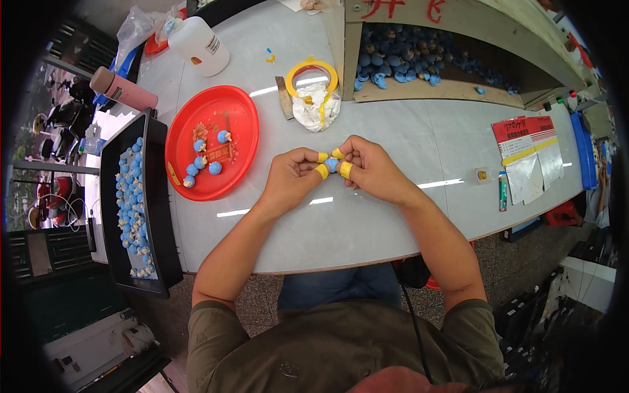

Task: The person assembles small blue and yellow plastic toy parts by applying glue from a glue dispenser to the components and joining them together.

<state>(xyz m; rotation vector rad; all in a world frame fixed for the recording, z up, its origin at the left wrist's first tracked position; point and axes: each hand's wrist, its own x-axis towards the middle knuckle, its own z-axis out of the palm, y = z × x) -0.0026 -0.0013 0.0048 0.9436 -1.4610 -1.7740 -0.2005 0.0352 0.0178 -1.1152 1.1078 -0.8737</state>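
A small blue figure piece is pinched between my two hands above the grey tabletop. On its left side, the thumb and forefinger of my left hand close on it. My right hand grips it from the right in the same way. Yellow tape wraps the tips of both thumbs and forefingers. Most of the piece is hidden by my fingers, so its details cannot be made out. To the left, a round red plate carries several similar blue pieces with pale parts.
Left of the plate, a black tray contains many blue pieces. A white jug and pink bottle stand behind. Beyond my hands lie a yellow tape roll and crumpled white wad. A shelf box stores more pieces; papers lie right.
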